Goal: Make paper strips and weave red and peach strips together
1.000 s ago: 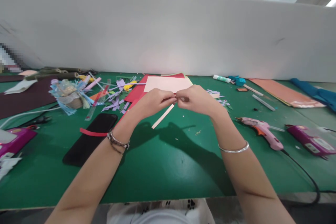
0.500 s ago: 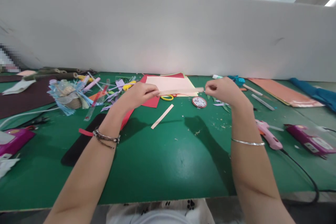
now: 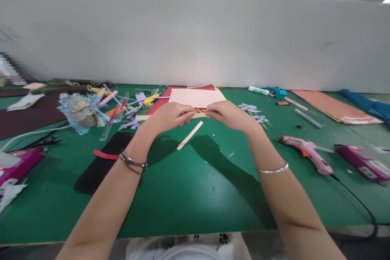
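Both forearms reach forward from the near edge over the green tabletop (image 3: 198,195) and angle in toward each other. There are two bracelets, one on each wrist: a beaded one (image 3: 133,161) on the left and a silver bangle (image 3: 272,169) on the right.

The left hand (image 3: 170,115) and right hand (image 3: 227,113) meet at mid-table, knuckles up and almost touching. Each is pinched shut on the same pale paper strip (image 3: 142,117). The strip is held level just above the tabletop, and its left end pokes out past the left hand. A second loose strip (image 3: 189,135) lies slantwise on the tabletop just nearer than the hands, so there are two pale strips in all.

To the near left lie one black phone (image 3: 100,162) and one red strip (image 3: 105,154). To the right lies one pink glue gun (image 3: 304,152). There are two purple tools, one at the far right (image 3: 362,162) and one at the far left (image 3: 18,162).

Farther back, just behind the hands, one pale pink sheet (image 3: 196,97) lies on red paper (image 3: 157,106). To its left is a heap of purple scraps (image 3: 134,113), and to its right, near the wall, is one glue stick (image 3: 258,90).
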The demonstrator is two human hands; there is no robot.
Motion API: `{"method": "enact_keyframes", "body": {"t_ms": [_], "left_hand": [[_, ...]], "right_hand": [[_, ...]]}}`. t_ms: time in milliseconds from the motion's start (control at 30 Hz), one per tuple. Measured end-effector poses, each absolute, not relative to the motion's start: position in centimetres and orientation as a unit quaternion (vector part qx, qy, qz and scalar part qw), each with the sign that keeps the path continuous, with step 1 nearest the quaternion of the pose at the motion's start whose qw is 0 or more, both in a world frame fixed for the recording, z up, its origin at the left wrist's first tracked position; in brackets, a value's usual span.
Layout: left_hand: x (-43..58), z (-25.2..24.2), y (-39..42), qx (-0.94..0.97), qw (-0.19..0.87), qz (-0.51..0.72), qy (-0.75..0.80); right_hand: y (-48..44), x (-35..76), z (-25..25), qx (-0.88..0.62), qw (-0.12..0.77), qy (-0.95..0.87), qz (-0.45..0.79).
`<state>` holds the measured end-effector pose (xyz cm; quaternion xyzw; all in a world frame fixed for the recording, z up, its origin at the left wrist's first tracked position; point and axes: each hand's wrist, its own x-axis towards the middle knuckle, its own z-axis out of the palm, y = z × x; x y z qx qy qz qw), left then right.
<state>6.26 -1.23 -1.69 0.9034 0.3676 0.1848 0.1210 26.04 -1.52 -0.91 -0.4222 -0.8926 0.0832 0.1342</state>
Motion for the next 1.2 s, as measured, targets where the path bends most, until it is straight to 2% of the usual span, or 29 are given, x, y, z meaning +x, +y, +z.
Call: {"method": "enact_keyframes", "body": {"t_ms": [267,467,733,1067,1200], "left_hand": [[8.9,-3.5,-1.1,0.909,-0.128,0.139,0.372],[7.7,-4.1,-0.1,0.902,-0.204,0.168,0.341],[3.4,-4.5,1.9,0.824,-0.23,0.226,0.466],[-1.8,-4.5,1.8,0.733,-0.185,0.243,0.608],[-1.2,-3.7,1.3,0.735,-0.123,0.273,0.608]], "right_hand": [[-1.6,25.2,-1.3,-0.399,0.14,-0.894,0.149],[-1.9,26.5,-0.1,-0.414,0.128,-0.891,0.139],[-2.4,29.1,1.4,-0.463,0.164,-0.864,0.115],[-3.1,30.3,2.3,-0.487,0.164,-0.854,0.087],[-3.3,30.3,2.4,-0.498,0.16,-0.848,0.082]]}}
